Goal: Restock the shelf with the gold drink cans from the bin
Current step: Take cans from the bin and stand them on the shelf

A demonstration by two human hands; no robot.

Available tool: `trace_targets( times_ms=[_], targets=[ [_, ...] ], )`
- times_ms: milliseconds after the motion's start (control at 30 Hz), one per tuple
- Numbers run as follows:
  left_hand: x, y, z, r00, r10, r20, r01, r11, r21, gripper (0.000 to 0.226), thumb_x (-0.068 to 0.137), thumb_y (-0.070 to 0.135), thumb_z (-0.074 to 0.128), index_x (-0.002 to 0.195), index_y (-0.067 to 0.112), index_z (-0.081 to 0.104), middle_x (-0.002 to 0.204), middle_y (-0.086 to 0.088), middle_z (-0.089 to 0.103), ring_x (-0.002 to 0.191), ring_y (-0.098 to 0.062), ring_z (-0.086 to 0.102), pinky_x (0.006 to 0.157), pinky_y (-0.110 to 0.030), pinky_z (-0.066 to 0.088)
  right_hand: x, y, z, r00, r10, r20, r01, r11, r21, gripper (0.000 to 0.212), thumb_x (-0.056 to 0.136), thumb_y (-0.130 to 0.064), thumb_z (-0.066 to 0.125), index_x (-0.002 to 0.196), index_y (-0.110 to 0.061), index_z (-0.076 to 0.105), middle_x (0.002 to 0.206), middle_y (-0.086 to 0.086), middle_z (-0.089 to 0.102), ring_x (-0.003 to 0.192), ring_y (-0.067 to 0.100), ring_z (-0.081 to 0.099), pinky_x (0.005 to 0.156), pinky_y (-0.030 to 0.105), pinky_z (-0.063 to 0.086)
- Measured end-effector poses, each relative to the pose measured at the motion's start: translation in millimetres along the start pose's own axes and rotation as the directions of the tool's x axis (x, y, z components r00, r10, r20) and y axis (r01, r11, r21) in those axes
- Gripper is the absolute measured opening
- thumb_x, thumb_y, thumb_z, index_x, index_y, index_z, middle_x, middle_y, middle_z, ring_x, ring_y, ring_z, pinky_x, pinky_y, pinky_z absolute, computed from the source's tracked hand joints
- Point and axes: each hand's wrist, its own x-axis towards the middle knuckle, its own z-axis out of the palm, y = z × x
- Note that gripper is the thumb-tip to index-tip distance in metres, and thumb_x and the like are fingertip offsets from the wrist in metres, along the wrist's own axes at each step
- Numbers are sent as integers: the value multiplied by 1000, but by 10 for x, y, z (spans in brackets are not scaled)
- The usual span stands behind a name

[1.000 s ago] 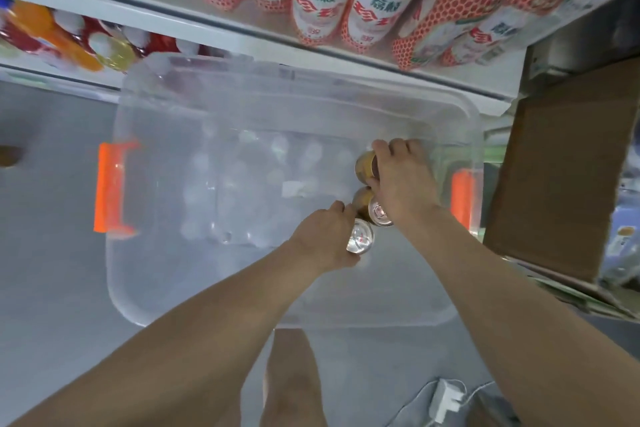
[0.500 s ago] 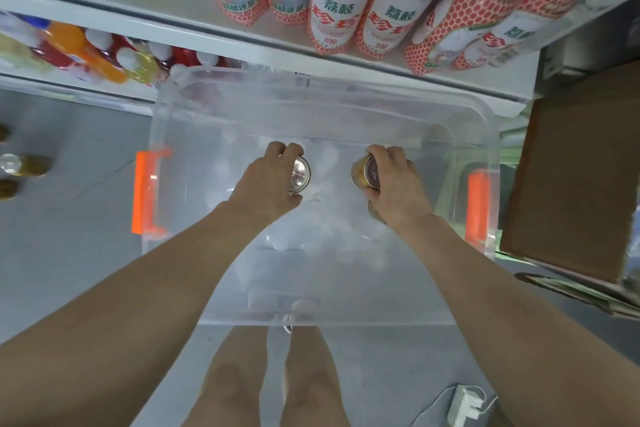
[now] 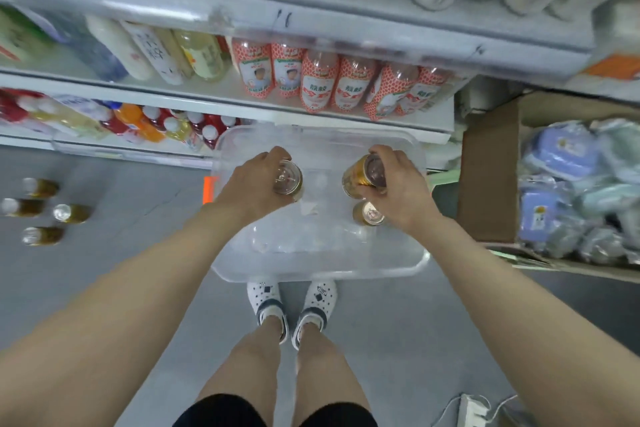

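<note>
My left hand [image 3: 254, 180] grips one gold can [image 3: 289, 180] from above, its silver top showing. My right hand [image 3: 398, 184] holds two gold cans: an upper one [image 3: 358, 177] tilted toward the left and a lower one [image 3: 369, 213] under my palm. Both hands hover above the clear plastic bin [image 3: 318, 270] on the floor in front of the shelf. The bin has an orange handle [image 3: 209, 189] on its left side. The shelf [image 3: 242, 100] holds rows of bottles.
Several gold cans [image 3: 45, 211] stand on the grey floor at the left. An open cardboard box [image 3: 491, 184] full of blue packs sits at the right. My feet in white clogs [image 3: 291, 308] stand just behind the bin. A white power strip [image 3: 472, 407] lies bottom right.
Both hands have risen out of the bin with their cans and the view has pulled up and back, showing more shelves, the floor cans and my feet.
</note>
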Motion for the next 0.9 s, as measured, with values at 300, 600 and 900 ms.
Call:
trace_targets(
  times_ms=[300,600,900],
  targets=[
    [-535,758,-1568,984,168,-60,-166,985,43,60,60,48,79,111,34,52,103,13,62,92,-13,58,63,-25,39,-498,-901,-1421,988,-92,-122,89,996,-32,65,85,-46,65,141,-22,40,130,11,51,117,32,51,94,38,43],
    [-982,1419,-2752,911,367,-190,-331,923,197,65,72,56,72,125,27,49,118,3,63,102,-19,58,77,-31,44,-891,-1609,-2675,912,-256,-321,206,962,-179,61,86,-55,59,136,-24,44,128,3,55,115,22,52,90,30,38],
    [-1154,2196,-3726,819,461,-342,-414,887,203,67,72,60,69,126,26,48,113,3,65,94,-18,61,79,-35,51,-910,-2103,-3805,853,-348,-390,278,934,-226,51,93,-48,51,139,-30,38,123,3,47,103,18,51,87,28,38]
  ],
)
